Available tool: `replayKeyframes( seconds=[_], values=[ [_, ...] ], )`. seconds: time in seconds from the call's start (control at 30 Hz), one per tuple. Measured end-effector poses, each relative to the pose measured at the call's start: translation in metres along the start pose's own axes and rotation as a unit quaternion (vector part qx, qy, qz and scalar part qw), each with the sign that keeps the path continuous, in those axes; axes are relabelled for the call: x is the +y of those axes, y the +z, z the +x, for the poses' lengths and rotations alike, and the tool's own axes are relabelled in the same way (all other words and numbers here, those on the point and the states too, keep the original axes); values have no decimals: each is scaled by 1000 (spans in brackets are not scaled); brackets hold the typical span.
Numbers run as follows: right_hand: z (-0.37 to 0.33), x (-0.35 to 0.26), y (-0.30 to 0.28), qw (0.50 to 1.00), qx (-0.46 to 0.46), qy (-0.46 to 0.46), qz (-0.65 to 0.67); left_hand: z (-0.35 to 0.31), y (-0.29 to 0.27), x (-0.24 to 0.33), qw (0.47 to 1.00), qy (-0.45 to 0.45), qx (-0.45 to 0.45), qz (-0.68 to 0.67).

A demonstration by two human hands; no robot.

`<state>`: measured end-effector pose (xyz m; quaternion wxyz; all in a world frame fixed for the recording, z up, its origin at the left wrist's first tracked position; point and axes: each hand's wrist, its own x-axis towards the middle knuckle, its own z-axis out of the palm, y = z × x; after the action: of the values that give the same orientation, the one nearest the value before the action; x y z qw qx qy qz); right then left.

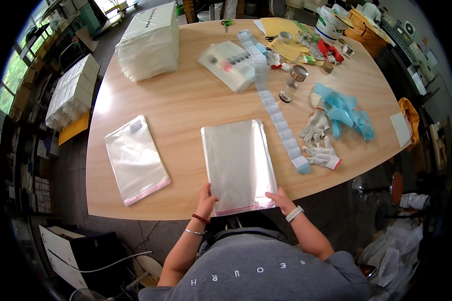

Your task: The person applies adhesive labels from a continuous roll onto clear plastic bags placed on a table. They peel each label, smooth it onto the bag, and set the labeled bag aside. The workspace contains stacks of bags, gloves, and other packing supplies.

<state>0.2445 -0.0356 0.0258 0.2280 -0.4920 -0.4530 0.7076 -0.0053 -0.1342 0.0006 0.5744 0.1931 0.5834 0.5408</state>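
A stack of clear plastic bags (238, 163) with a pink strip along its near edge lies at the front of the table, jutting slightly over the edge. My left hand (206, 201) grips its near left side, thumb on top. At the near right corner my right hand (282, 199) pinches the same stack, fingers underneath and mostly hidden. To the left lies another bag stack (137, 159), with a small label at its far corner. A long strip of printed labels (278, 120) on blue backing runs down the table, its end curling right of my bags.
White work gloves (322, 153) and crumpled blue backing strip (344, 113) lie at the right. A clear jar (293, 83) stands behind them. Farther back are a flat bag pack (229, 65), a tall wrapped stack (150, 42), green scissors (226, 23) and a white bucket (330, 25).
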Motion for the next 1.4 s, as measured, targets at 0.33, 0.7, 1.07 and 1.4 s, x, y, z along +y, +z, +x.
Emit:
replayKeyframes(
  seconds=[0.33,0.7,1.07,1.4],
  values=[
    [-20,29,-18,997,28,35,-61,-82,-22,-51,997,-65,31,41],
    [-47,53,-42,998,-25,58,12,-69,-10,-82,971,-208,-7,-120],
    [-26,93,-62,978,58,-16,-198,-55,-14,-90,986,-165,3,20],
    [-13,84,-87,945,-36,-83,-315,-45,-44,-77,955,-83,-135,251]
  ],
)
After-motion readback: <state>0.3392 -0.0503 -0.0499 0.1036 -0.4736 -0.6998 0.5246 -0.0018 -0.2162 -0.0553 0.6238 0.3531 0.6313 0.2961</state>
